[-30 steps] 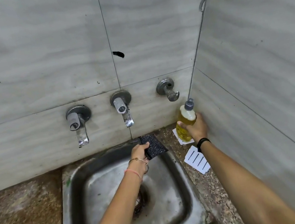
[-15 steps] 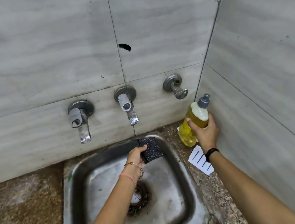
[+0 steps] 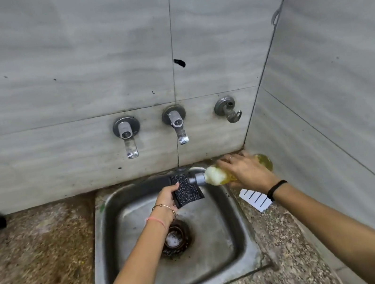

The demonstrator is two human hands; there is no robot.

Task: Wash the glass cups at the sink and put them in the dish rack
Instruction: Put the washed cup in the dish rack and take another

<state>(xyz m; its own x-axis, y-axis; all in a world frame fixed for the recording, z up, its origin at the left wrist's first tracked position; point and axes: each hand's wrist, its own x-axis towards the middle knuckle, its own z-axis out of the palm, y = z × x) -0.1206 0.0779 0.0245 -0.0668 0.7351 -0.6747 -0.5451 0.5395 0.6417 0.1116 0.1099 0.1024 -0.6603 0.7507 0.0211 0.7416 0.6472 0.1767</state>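
Over the sink (image 3: 97, 231), the soap bottle (image 3: 217, 177) is being gripped level by the right hand (image 3: 246, 171), cap (image 3: 198, 179) against the left hand's (image 3: 167, 196) clasped scouring pad (image 3: 187, 191).

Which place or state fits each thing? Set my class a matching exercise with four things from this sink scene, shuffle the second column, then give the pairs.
Things:
1. sponge
2. soap bottle
3. drain
4. striped paper

Places or states:
A. lies on the counter, right of the sink
B. tipped sideways, gripped by the right hand
C. gripped by the left hand over the sink
D. set in the sink floor

Pairs: 1-C, 2-B, 3-D, 4-A
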